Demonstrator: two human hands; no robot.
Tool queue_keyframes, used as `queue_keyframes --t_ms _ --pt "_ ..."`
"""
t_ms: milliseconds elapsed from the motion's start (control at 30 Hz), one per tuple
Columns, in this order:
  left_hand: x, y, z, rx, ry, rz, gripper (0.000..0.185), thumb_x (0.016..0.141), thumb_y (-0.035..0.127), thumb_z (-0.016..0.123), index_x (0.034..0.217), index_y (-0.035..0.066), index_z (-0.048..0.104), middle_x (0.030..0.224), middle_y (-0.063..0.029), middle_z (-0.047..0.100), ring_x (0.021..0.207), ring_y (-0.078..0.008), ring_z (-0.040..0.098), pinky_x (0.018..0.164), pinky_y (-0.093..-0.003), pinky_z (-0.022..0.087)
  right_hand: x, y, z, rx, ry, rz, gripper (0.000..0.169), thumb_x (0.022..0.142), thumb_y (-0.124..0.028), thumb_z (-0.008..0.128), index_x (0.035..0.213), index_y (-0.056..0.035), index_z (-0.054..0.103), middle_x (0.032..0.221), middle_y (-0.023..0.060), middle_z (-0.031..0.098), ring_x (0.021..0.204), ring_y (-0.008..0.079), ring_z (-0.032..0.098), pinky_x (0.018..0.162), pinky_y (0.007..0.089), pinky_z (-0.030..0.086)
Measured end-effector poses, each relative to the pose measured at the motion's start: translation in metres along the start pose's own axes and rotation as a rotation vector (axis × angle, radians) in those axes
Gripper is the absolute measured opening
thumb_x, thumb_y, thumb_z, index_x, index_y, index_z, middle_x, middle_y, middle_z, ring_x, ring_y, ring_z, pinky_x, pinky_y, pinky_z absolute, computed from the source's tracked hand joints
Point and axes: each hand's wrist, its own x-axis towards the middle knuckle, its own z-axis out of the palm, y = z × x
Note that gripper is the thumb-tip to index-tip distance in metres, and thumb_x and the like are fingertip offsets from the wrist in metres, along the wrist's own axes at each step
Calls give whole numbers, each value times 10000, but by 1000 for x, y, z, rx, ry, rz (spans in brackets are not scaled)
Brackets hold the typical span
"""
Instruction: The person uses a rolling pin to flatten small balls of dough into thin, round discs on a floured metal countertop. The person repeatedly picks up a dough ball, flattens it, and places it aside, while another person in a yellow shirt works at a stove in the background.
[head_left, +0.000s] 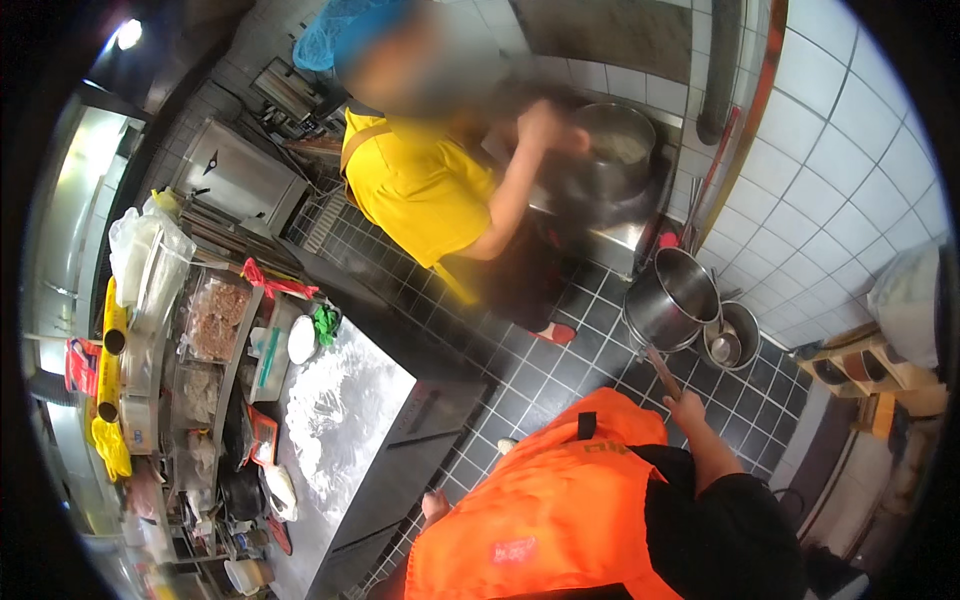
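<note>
In my right hand (686, 412) is a wooden handle (663, 373). Its far end meets the lower edge of a tall steel stockpot (660, 307); I cannot tell what tool the handle belongs to. My left hand (433, 505) shows only in part beside my orange apron (540, 502), near the steel worktable's front. What its fingers do is unclear. White flour (337, 420) is spread over the steel worktable (345, 536). Right of the stockpot stands a smaller steel pot (752, 326) with a ladle (725, 347) in it.
A co-worker in a yellow shirt (420, 187) stands ahead, a blurred hand near a pot (616, 150) on the stove. Left of the worktable, shelves hold clear food containers (214, 315). Black floor tiles (517, 390) lie between. A white tiled wall (810, 165) bounds the right side.
</note>
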Motion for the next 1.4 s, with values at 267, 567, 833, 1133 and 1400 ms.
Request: queue_keyframes --t_ms 267,567,833,1133,1400 --pt "-23 24 -21 -14 -100 132 504 910 443 494 880 -36 648 895 -262 654 904 -433 618 773 -487 483 12 14 12 101 22 -160 434 821 -416 659 1077 -65 659 947 223 668 930 403 629 761 475 482" --pt "-12 18 27 -26 -81 23 505 905 455 505 858 -23 657 874 -259 656 874 -429 627 749 -489 489 0 14 -3 27 -27 -79 532 773 -517 676 941 -12 688 907 208 678 909 361 654 790 443 503" --pt "-14 14 28 -35 -88 -2 506 901 466 514 839 -13 665 855 -256 659 847 -426 635 728 -492 494 -4 0 -10 22 -38 -68 538 766 -517 681 942 -9 683 913 207 677 916 363 651 786 445 501" --pt "-10 -14 46 -16 -117 13 508 897 478 525 817 -1 674 834 -253 661 818 -423 645 704 -494 499 -12 1 -15 81 4 -12 535 770 -501 694 971 -7 664 936 208 674 940 377 641 796 457 492" --pt "-17 -50 48 85 -40 -36 537 867 502 569 776 -16 678 820 -246 668 824 -389 662 714 -481 507 -1 20 5 26 -15 2 484 791 -470 691 967 -20 665 919 204 676 917 386 646 777 456 492"
